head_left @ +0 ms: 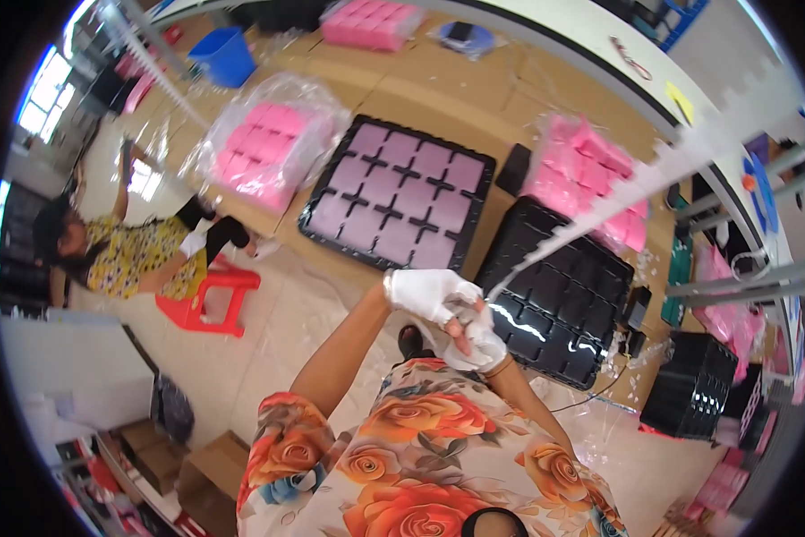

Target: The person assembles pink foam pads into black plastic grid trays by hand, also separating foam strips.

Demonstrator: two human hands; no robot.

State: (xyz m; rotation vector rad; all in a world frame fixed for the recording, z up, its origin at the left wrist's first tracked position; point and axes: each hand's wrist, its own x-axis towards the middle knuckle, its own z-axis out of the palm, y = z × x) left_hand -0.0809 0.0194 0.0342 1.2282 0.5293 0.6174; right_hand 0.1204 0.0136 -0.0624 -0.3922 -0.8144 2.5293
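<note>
Both my hands wear white gloves with bare fingertips and meet in front of my body. My left hand (425, 295) is closed, its fingers curled against the other hand; what they hold, if anything, is hidden. My right hand (478, 345) is closed too, its fingertips at the lower end of a long translucent strip with notched edges (599, 201), which stretches up to the right. Beyond my hands lies a black tray (386, 262) with lilac pads (402, 183) in its cells. To its right is another black tray (554, 295), glossy, with no pads visible in its cells.
Pink foam blocks in clear plastic (259, 148) sit at left, more pink blocks (590, 174) at right. A blue bin (223, 58) stands at far left. Stacked black trays (699, 385) are at lower right. A co-worker (143, 255) sits on a red stool (210, 300).
</note>
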